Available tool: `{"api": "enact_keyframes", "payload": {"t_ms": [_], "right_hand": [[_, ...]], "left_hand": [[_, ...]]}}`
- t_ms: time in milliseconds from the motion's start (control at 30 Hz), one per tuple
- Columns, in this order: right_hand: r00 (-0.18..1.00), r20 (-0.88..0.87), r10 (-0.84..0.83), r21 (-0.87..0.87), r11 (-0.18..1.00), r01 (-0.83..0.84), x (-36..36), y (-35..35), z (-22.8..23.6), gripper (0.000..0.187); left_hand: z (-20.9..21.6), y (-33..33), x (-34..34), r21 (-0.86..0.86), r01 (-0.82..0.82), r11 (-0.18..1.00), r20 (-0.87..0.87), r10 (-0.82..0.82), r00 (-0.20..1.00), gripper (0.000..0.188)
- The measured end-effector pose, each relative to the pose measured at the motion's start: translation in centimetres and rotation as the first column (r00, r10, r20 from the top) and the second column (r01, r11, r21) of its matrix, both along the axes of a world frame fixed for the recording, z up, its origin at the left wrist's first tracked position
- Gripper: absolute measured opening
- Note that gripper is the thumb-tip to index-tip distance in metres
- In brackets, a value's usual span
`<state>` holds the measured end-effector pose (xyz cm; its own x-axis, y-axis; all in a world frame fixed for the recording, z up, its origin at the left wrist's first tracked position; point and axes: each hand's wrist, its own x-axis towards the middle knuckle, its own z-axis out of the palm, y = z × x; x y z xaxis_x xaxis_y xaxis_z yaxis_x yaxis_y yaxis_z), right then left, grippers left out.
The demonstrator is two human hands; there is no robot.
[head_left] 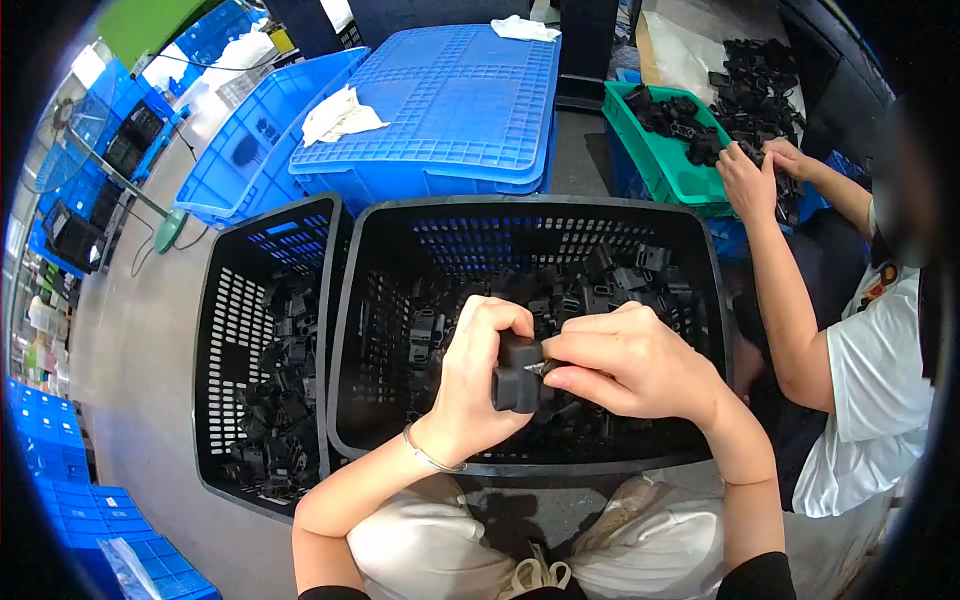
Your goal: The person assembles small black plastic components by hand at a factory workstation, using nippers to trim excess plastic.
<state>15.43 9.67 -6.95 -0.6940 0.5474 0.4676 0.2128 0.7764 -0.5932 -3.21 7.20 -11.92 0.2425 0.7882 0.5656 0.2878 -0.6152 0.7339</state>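
My left hand (478, 375) is closed around a black molded plastic part (516, 378) above the large black crate. Between thumb and forefinger, my right hand (635, 362) pinches a small blade (538, 368); its pointed silver tip meets the side of the part. Most of the blade's handle is hidden by my fingers. Below both hands, the slotted black crate (530, 203) holds many similar black plastic parts (600, 290).
A second black crate (235, 330) with more parts stands at left. Beyond are a lidded blue bin (440, 100) with white cloths and an open blue bin (230, 190). At right, a co-worker's hands (755, 180) work beside a green tray (640, 140) of black parts.
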Motion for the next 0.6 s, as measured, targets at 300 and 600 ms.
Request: {"api": "enact_keyframes", "payload": {"t_ms": [300, 600], "right_hand": [[0.999, 0.020, 0.033, -0.157, 0.987, -0.030, 0.3, 0.2, 0.6, 0.020], [0.974, 0.005, -0.228, -0.327, 0.920, 0.217, -1.5, 1.6, -2.4, 0.020]], "left_hand": [[0.0, -0.2, 0.4, -0.026, -0.013, 1.000, -0.018, 0.013, 1.000, 0.042], [-4.4, 1.3, -2.3, -0.678, -0.067, 0.732, -0.286, -0.178, 0.942, 0.054]]}}
